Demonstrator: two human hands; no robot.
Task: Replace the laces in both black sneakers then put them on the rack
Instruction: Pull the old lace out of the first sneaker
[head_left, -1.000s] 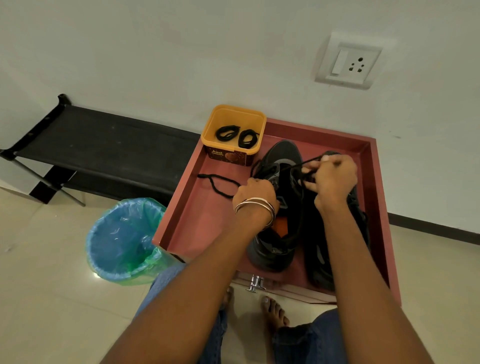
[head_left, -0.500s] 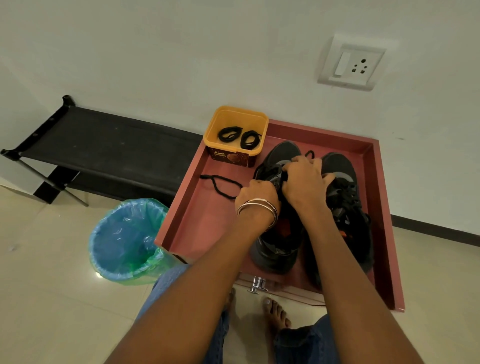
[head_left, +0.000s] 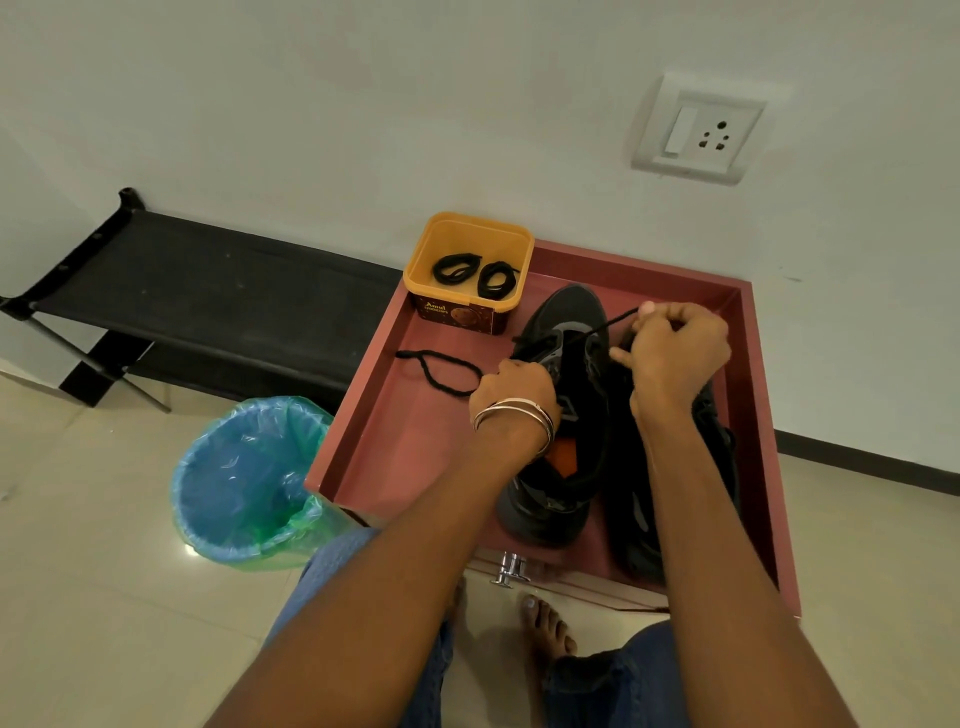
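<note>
The right hand (head_left: 675, 358) was curled tight, pinching a black lace (head_left: 605, 326) that ran taut from its fingertips down and left to the eyelets of the left-hand sneaker (head_left: 563, 415). The left hand (head_left: 517, 387), with thin bangles (head_left: 514, 413) at the wrist, rested with bent fingers on that sneaker's upper, just left of where the lace entered; whether it pinched anything there could not be told, since the fingertips were hidden behind the hand. The second sneaker (head_left: 717, 431) lay directly under the right hand and forearm, touching the first one side by side, toes pointing toward the wall. Both stood in a red drawer (head_left: 395, 431). A loose lace (head_left: 436, 366) trailed across the drawer floor just left of the left hand, its near end vanishing behind the knuckles. Beyond the left hand, in the drawer's far corner, sat a yellow tub (head_left: 467, 270) holding two coiled black laces (head_left: 475, 273). Well to the left of both hands stood a black rack (head_left: 208, 291) against the wall, and a bin (head_left: 244, 483) lined with a green bag stood on the floor beside the drawer.
</note>
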